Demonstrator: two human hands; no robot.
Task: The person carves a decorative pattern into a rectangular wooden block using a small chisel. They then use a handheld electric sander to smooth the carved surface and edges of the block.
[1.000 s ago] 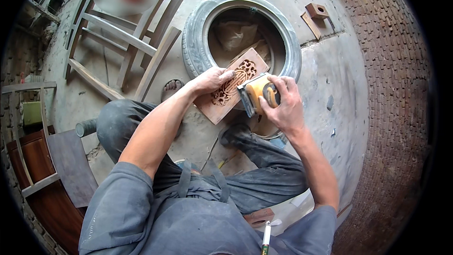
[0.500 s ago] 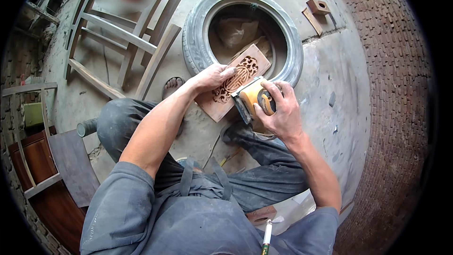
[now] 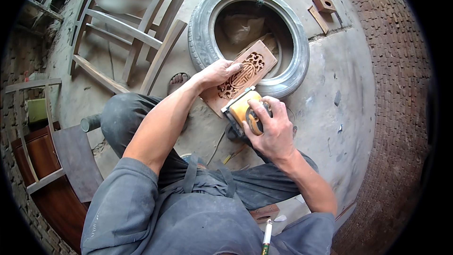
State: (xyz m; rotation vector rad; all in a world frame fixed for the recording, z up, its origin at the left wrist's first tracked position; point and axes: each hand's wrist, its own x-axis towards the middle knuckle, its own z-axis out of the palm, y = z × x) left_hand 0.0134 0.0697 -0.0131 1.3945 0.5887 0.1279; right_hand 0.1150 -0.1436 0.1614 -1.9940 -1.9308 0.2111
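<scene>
A carved wooden panel [image 3: 265,57] with a pierced scroll pattern is tilted over the near side of a dusty grey tyre [image 3: 202,47]. My left hand [image 3: 218,73] grips its left edge, thumb lying on the carving. In my right hand [image 3: 275,125] is a yellow and black power sander [image 3: 239,107], fingers wrapped around its body. The sander's flat pad is turned toward the lower right edge of the panel and hides that corner. Whether the pad touches the wood I cannot tell.
Grey wooden chair frames [image 3: 155,33] stand at the upper left. A pale plastic bag [image 3: 243,28] lies inside the tyre. Beyond it on the right sit a small wooden box [image 3: 324,4] and a wood strip [image 3: 318,20]. A brick surface [image 3: 387,89] runs along the right.
The sander and my right hand have shifted left and slightly down along the panel's lower edge. My left hand still holds the panel. The whole view has shifted a little.
</scene>
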